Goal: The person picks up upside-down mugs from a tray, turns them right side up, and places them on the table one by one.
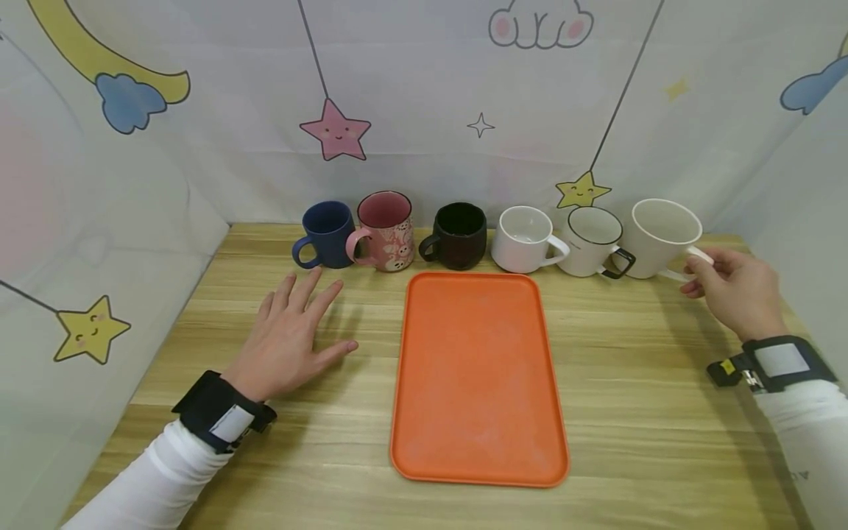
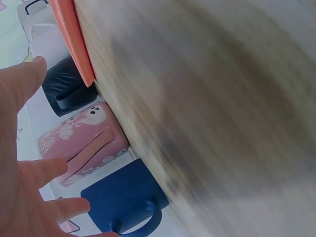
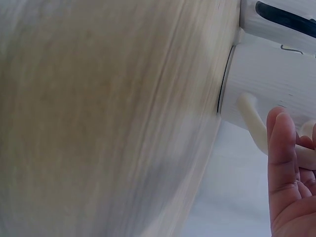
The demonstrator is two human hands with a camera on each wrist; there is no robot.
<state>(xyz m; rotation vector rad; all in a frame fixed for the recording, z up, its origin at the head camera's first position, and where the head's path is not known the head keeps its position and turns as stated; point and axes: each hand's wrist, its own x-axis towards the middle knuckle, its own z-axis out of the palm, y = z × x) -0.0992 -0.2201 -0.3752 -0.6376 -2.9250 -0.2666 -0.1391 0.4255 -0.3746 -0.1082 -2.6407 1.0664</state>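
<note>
At the far right end of a row of mugs, my right hand (image 1: 743, 288) pinches the handle (image 1: 701, 255) of a large cream-white mug (image 1: 656, 234) between thumb and fingers. The right wrist view shows the same handle (image 3: 254, 123) with the fingers around its outer part. The mug is upright, its base at or very near the tabletop. On the other side, my left hand (image 1: 288, 346) hovers over the table with fingers spread, holding nothing. Nearest to it are a blue mug (image 1: 329, 234) and a pink patterned mug (image 1: 392, 243).
Between the hands lies an orange rectangular tray (image 1: 480, 375) on the wooden table (image 1: 636, 412). Behind it stand a black mug (image 1: 461, 239), a white mug (image 1: 520, 246) and a white mug with a black rim (image 1: 586, 246). A printed curtain (image 1: 424, 88) closes off the back.
</note>
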